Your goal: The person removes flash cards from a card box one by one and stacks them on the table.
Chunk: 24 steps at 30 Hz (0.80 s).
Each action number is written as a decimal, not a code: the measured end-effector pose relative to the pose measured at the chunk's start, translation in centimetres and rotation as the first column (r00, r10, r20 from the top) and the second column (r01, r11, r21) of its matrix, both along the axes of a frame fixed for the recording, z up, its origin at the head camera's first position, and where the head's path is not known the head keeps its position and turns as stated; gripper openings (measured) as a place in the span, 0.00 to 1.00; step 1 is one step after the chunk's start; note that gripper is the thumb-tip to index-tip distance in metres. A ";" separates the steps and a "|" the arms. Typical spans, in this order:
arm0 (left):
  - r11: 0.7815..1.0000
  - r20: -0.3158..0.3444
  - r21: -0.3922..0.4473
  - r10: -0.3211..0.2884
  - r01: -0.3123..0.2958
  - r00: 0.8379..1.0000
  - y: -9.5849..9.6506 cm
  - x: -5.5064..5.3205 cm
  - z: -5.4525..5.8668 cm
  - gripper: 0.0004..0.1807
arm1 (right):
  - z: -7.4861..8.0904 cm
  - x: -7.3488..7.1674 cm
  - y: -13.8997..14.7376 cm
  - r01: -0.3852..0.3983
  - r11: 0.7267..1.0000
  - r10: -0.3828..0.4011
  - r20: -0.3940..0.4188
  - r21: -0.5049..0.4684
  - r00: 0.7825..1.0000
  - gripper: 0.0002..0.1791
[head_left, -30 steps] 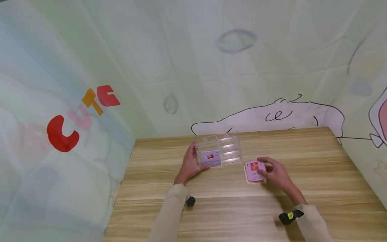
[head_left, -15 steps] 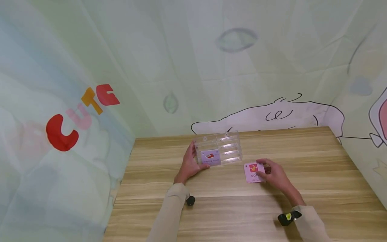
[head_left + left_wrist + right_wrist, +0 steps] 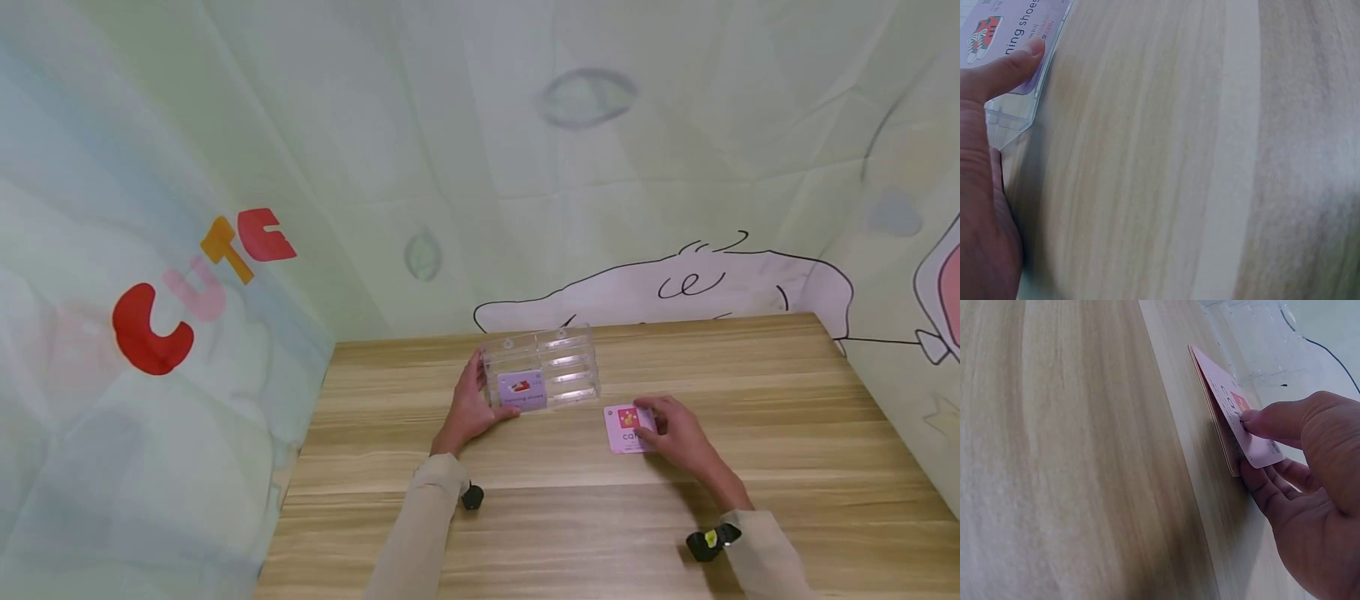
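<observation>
A clear plastic card rack [image 3: 572, 362], with two columns of tiers, stands near the table's back edge. In its lower left tier sits a lilac card [image 3: 522, 390] reading "running shoes". My left hand [image 3: 469, 412] grips the rack's left side; in the left wrist view its thumb [image 3: 1019, 62] lies across that lilac card. To the right of the rack, my right hand [image 3: 681, 435] pinches a pink card [image 3: 619, 432], thumb on its printed face and fingers behind. The right wrist view shows this card tilted off at least one more card [image 3: 1227, 450] beneath, the two meeting at the far end.
The wood-grain table [image 3: 570, 533] runs up to a printed cloth backdrop [image 3: 480, 167] at the back and left. Black wrist cameras sit at both cuffs, the right one [image 3: 708, 543] close over the table.
The pink card, earlier offset from a cream-edged card under it, now covers that card in the head view. My right hand has shifted slightly left. The left hand and rack stay put.
</observation>
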<state>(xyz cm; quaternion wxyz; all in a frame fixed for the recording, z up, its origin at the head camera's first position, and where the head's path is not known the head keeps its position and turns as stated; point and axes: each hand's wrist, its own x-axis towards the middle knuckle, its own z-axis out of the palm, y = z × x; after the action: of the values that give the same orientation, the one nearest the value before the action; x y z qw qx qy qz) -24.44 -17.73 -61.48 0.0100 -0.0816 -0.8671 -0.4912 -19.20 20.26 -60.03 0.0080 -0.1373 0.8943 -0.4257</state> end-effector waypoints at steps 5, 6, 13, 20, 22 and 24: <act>1.000 -0.014 0.016 -0.004 0.004 1.000 0.1 0.0 0.1 0.73 | 0.1 0.0 -0.1 0.009 0.998 -0.009 -0.001 0.066 1.000 0.25; 1.000 -0.012 0.017 -0.002 0.002 1.000 0.1 0.1 0.1 0.73 | 0.1 0.0 -0.2 0.010 0.997 -0.010 0.002 0.078 1.000 0.25; 1.000 -0.004 0.009 0.009 -0.009 1.000 0.1 0.2 0.0 0.73 | 0.5 0.0 -0.8 0.015 0.994 -0.019 0.039 0.112 0.999 0.24; 1.000 0.003 0.004 0.010 -0.010 1.000 0.1 0.2 0.0 0.73 | 0.8 0.0 -1.0 0.037 0.989 -0.047 0.069 0.146 0.997 0.25; 1.000 -0.003 0.003 0.006 -0.006 1.000 0.1 0.2 0.0 0.73 | 0.8 0.1 -1.1 0.041 0.988 -0.052 0.073 0.151 0.996 0.25; 1.000 -0.011 0.003 0.004 -0.004 1.000 0.1 0.1 0.0 0.73 | 0.9 0.2 -1.1 0.044 0.987 -0.056 0.077 0.155 0.995 0.25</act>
<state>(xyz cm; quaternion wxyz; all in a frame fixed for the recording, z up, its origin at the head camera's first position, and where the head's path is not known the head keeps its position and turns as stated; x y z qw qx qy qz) -24.29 -17.62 -61.46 0.0158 -0.0823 -0.8665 -0.4920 -19.04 19.16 -59.15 0.0442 -0.0965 0.9265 -0.3611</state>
